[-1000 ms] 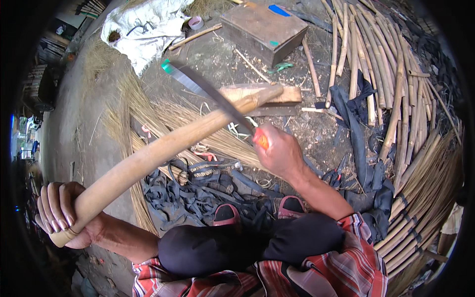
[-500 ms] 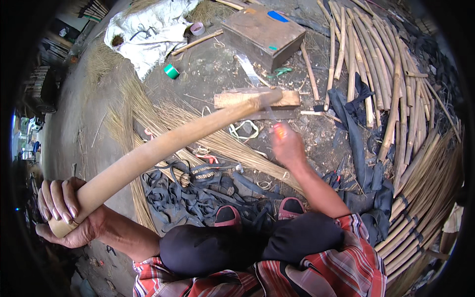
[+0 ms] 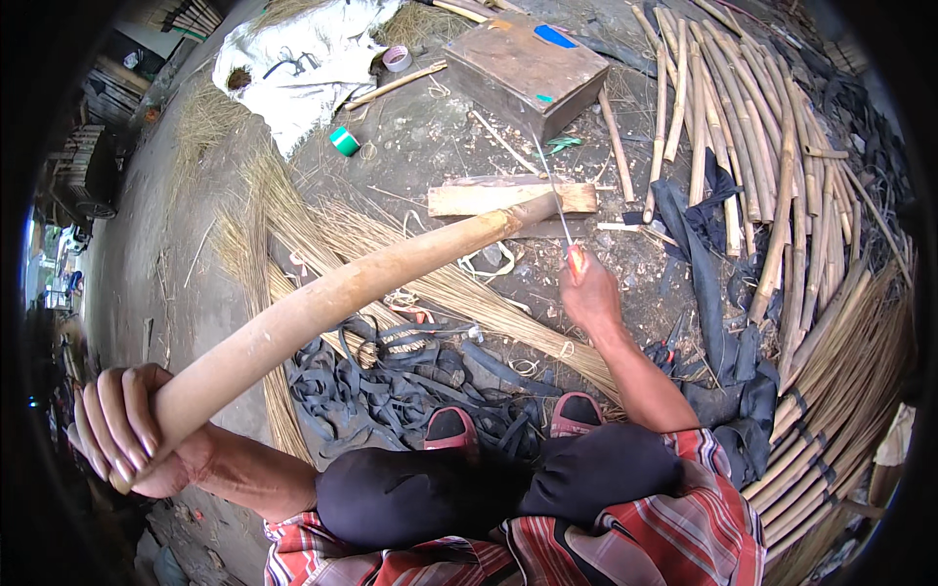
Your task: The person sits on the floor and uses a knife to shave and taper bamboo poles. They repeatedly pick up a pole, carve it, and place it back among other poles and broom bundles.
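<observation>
My left hand (image 3: 137, 430) is wrapped round the near end of a thick, pale bamboo pole (image 3: 332, 303). The pole slants up to the right, and its far end rests over a wooden block (image 3: 479, 199) on the ground. My right hand (image 3: 592, 293) grips a long-bladed knife (image 3: 554, 186) by its orange-red handle. The thin blade points away from me and lies at the pole's far tip; whether it has cut in, I cannot tell.
Bundles of thin straw-like sticks (image 3: 459, 288) and dark rubber strips (image 3: 381, 391) lie before my feet. A wooden box (image 3: 528, 73) stands beyond the block. Several bamboo poles (image 3: 772, 127) and tied brooms (image 3: 831, 420) fill the right. Green tape (image 3: 344, 142) lies near a white sack (image 3: 293, 68).
The knife, blurred earlier, now shows its blade sharply at the pole's tip. My right hand has shifted slightly right and down. The pole's far end has moved a little right and lower.
</observation>
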Motion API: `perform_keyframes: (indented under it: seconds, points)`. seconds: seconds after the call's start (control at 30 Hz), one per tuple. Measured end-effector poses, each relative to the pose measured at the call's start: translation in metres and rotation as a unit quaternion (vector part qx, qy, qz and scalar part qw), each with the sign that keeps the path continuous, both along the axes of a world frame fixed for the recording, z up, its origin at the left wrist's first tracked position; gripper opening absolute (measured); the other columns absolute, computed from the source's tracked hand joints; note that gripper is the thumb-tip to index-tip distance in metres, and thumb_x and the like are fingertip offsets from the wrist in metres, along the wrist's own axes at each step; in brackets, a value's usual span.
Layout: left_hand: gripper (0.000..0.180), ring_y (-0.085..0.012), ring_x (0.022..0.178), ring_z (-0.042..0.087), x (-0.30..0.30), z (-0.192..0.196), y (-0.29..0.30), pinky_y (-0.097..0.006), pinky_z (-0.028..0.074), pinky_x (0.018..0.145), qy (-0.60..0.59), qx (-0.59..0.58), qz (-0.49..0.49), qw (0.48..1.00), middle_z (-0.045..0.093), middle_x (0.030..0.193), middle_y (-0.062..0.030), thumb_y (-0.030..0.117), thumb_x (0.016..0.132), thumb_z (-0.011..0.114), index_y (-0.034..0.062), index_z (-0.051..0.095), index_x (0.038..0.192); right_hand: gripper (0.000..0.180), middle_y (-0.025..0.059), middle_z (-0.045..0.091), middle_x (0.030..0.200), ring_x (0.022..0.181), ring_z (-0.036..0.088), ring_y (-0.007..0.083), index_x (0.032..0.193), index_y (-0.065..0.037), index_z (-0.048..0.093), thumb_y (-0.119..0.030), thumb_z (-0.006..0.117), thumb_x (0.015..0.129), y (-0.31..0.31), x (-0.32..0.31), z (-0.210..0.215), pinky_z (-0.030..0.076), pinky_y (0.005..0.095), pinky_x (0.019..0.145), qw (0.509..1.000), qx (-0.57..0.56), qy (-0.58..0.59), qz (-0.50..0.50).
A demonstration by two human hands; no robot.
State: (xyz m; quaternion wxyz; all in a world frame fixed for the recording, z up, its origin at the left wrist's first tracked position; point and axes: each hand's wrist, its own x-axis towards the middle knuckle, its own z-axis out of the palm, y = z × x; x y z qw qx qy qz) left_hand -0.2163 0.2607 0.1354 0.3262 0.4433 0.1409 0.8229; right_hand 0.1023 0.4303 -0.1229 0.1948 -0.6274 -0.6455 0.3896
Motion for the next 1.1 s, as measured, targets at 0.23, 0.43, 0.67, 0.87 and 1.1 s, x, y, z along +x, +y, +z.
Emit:
perform_keyframes:
  seconds: [0.23, 0.43, 0.67, 0.87, 1.1]
  points:
    - [0.043, -0.0101, 0.034, 0.058, -0.008, 0.003, 0.017, -0.023, 0.054, 0.035, 0.028, 0.099, -0.152, 0.983, 0.063, 0.047, -0.0007, 0.011, 0.100, 0.055, 0.0117, 0.061, 0.057, 0.028, 0.0226, 0.070, 0.079, 0.072, 0.071, 0.0395, 0.108, -0.003, 0.066, -0.029, 0.066, 0.098, -0.010, 0.006, -0.005, 0.054, 0.0464, 0.063, 0.975, 0.127, 0.114, 0.140]
    - [0.071, -0.0226, 0.098, 0.068, -0.028, -0.022, 0.015, -0.040, 0.056, 0.089, 0.108, 0.049, 0.021, 0.993, 0.068, 0.106, -0.0147, 0.066, 0.082, 0.073, 0.0044, 0.061, 0.115, 0.030, 0.0269, 0.072, 0.092, 0.090, 0.069, 0.0475, 0.111, -0.001, 0.068, -0.027, 0.062, 0.097, 0.023, 0.032, -0.068, 0.053, 0.0526, 0.078, 0.995, 0.032, -0.095, -0.001]
    - [0.043, -0.0195, 0.103, 0.067, 0.025, -0.157, 0.109, -0.035, 0.054, 0.094, 0.115, -0.221, 0.230, 0.941, 0.071, 0.113, -0.0123, 0.027, 0.099, 0.071, -0.0002, 0.055, 0.129, 0.030, 0.0295, 0.069, 0.098, 0.095, 0.067, 0.0496, 0.119, -0.002, 0.062, -0.022, 0.061, 0.096, 0.019, 0.057, -0.132, 0.051, 0.0549, 0.080, 0.985, 0.117, -0.111, 0.068]
    - [0.059, -0.0223, 0.102, 0.071, -0.004, -0.175, 0.113, -0.039, 0.058, 0.090, 0.167, -0.396, 0.275, 0.860, 0.072, 0.110, -0.0160, 0.055, 0.104, 0.057, -0.0030, 0.062, 0.116, 0.035, 0.0298, 0.069, 0.104, 0.100, 0.066, 0.0497, 0.124, -0.004, 0.060, -0.021, 0.064, 0.093, 0.018, 0.064, -0.134, 0.051, 0.0539, 0.084, 0.981, 0.098, -0.140, 0.088]
    - [0.060, -0.0218, 0.078, 0.063, -0.114, -0.162, 0.054, -0.040, 0.060, 0.073, -0.146, -0.341, 0.334, 0.867, 0.056, 0.088, -0.0069, 0.061, 0.101, 0.058, 0.0039, 0.047, 0.114, 0.043, 0.0274, 0.069, 0.106, 0.104, 0.066, 0.0484, 0.123, -0.002, 0.060, -0.028, 0.074, 0.092, 0.002, 0.055, -0.113, 0.052, 0.0524, 0.088, 0.981, 0.080, -0.160, 0.070]
